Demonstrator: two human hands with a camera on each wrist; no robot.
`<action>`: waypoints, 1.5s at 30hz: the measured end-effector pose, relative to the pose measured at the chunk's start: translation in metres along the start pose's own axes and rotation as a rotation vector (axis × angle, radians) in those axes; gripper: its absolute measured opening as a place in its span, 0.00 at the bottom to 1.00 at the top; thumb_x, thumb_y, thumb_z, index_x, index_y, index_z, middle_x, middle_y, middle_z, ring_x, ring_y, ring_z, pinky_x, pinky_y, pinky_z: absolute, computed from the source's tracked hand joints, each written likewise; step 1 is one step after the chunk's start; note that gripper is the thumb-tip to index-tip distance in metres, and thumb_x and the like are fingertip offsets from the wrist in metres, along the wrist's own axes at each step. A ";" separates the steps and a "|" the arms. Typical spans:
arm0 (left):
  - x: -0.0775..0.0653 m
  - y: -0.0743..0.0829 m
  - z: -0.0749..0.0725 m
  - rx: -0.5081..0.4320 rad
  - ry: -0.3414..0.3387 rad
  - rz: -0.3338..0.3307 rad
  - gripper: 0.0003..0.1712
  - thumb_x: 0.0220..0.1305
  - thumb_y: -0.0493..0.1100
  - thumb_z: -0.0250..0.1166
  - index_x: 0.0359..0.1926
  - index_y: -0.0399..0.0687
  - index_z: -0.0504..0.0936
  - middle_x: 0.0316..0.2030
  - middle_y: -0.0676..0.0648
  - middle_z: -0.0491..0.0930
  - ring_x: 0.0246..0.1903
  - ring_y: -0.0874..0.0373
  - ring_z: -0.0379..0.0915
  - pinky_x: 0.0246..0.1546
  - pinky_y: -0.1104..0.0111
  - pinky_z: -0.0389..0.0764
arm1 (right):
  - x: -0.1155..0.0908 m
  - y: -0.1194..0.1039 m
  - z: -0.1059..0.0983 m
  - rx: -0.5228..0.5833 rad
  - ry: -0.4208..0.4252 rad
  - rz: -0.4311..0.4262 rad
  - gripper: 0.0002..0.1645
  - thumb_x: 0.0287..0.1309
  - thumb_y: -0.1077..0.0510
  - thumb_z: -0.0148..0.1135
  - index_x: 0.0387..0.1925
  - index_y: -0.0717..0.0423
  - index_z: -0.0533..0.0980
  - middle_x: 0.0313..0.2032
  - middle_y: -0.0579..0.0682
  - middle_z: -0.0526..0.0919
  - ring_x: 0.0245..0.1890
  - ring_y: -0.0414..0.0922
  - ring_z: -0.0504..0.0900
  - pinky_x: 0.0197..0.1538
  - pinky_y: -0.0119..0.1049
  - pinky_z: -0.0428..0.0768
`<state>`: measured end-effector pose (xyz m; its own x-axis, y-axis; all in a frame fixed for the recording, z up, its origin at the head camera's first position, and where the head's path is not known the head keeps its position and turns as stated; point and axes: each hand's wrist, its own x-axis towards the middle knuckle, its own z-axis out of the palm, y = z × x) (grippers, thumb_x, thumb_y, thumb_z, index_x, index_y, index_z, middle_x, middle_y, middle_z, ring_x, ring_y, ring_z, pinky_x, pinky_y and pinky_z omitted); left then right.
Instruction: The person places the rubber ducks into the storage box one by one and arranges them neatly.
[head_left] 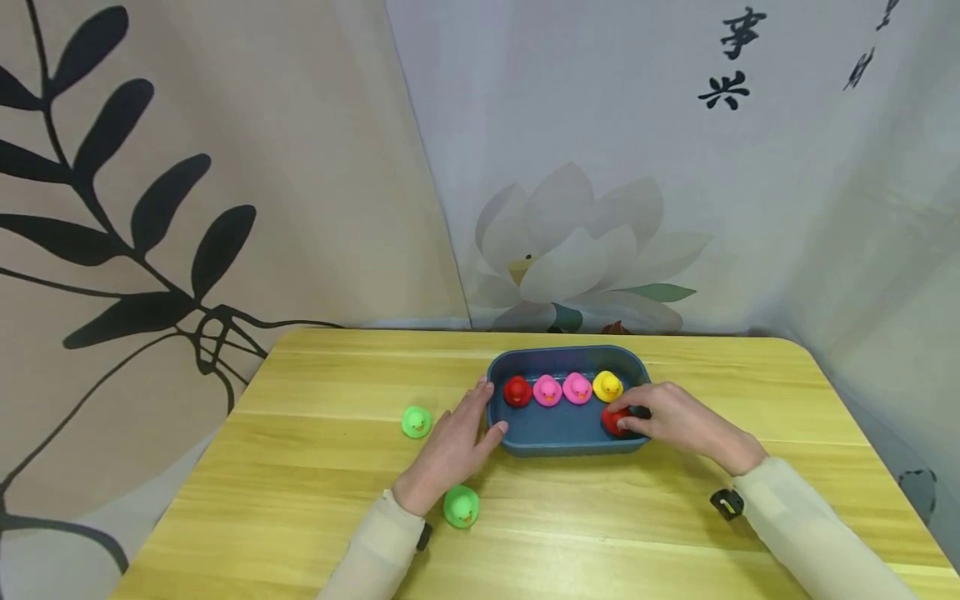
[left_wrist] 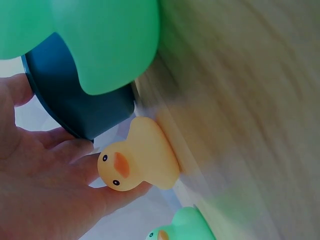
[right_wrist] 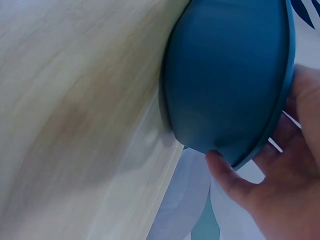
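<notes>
The red duck [head_left: 614, 422] is held inside the blue tray [head_left: 555, 431], at its near right corner, just beside the yellow duck [head_left: 607, 386]; it is pinched between the thumb and fingers of the right hand [head_left: 686, 421]. The fingers of the left hand [head_left: 452, 450] are spread at the tray's left end, with the thumb set apart, and how firmly they are pressed there cannot be told. From its smooth, rounded look, the duck may be judged light, hollow and soft, likely to be dented by a hard squeeze but not easily broken. A slight slipperiness might be expected, so it is best taken by the sides of the body, low down, rather than by the small head. The tray appears stiff and light, and could be nudged if its rim were knocked; it is best steadied at the ends. No brand or label can be made out on ducks or tray. On the backdrop [head_left: 615, 100], two black characters [head_left: 731, 62] are read as 事 and 兴; the marks further right are too cut off to be read.
</notes>
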<state>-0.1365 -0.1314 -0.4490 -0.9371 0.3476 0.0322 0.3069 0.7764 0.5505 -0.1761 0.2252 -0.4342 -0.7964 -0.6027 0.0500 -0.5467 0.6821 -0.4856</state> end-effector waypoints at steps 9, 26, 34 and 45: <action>0.001 0.000 0.000 0.003 0.006 0.004 0.42 0.79 0.59 0.54 0.81 0.41 0.57 0.80 0.42 0.52 0.77 0.40 0.52 0.70 0.35 0.59 | 0.002 0.001 -0.002 -0.011 -0.024 0.010 0.12 0.61 0.58 0.74 0.47 0.50 0.88 0.44 0.44 0.89 0.38 0.36 0.82 0.45 0.40 0.86; 0.001 0.000 0.001 0.005 -0.004 -0.003 0.42 0.79 0.60 0.54 0.81 0.41 0.56 0.81 0.42 0.51 0.78 0.41 0.52 0.70 0.35 0.59 | 0.001 -0.003 -0.003 -0.005 -0.041 0.042 0.13 0.63 0.58 0.74 0.49 0.52 0.87 0.46 0.45 0.88 0.37 0.39 0.82 0.45 0.39 0.85; 0.000 -0.001 0.000 -0.008 0.003 0.011 0.42 0.79 0.59 0.54 0.80 0.40 0.57 0.81 0.41 0.52 0.77 0.40 0.53 0.69 0.33 0.58 | -0.019 -0.010 -0.010 0.040 0.136 0.069 0.18 0.69 0.54 0.68 0.56 0.55 0.85 0.61 0.53 0.83 0.63 0.59 0.79 0.62 0.60 0.77; 0.001 -0.001 0.001 -0.003 0.009 0.014 0.42 0.79 0.59 0.54 0.80 0.40 0.57 0.81 0.42 0.52 0.77 0.40 0.53 0.69 0.34 0.59 | -0.045 0.004 -0.006 -0.033 0.237 0.090 0.37 0.72 0.46 0.64 0.73 0.61 0.69 0.75 0.60 0.67 0.73 0.64 0.64 0.68 0.67 0.67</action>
<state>-0.1373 -0.1318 -0.4505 -0.9343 0.3534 0.0474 0.3192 0.7699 0.5526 -0.1444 0.2575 -0.4329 -0.8784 -0.4279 0.2127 -0.4760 0.7442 -0.4686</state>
